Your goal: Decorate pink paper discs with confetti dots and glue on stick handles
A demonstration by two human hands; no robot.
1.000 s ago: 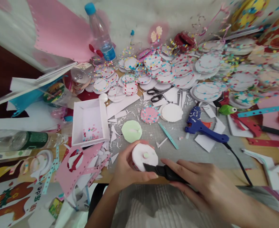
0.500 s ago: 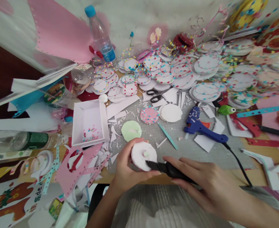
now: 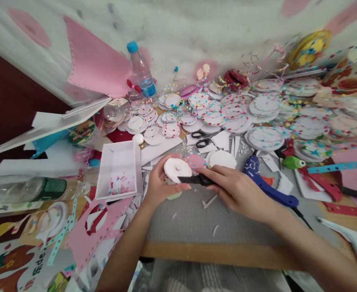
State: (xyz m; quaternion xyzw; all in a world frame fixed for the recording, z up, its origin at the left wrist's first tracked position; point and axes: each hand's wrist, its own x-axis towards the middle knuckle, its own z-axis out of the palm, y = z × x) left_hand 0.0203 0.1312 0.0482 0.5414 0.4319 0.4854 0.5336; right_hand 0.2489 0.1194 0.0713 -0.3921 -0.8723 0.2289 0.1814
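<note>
My left hand is wrapped round the edge of a white round disc with a small raised nub near its middle. In my right hand is a black utility knife. Its dark blade lies against the near right edge of the disc; whether it is cutting in I cannot tell. A pale green disc lies mostly hidden under my left hand. Just beyond are a pink dotted disc and a stack of white discs.
A white box with pink confetti stands left of my hands. Black scissors lie beyond them, before piles of dotted discs. Right of my right hand are a blue glue gun and its cord. White scraps litter the grey cutting mat.
Both hands, with disc and knife, have moved from the table's front edge farther over the mat. They now cover most of the green disc, and the teal stick is out of sight. The view has shifted.
</note>
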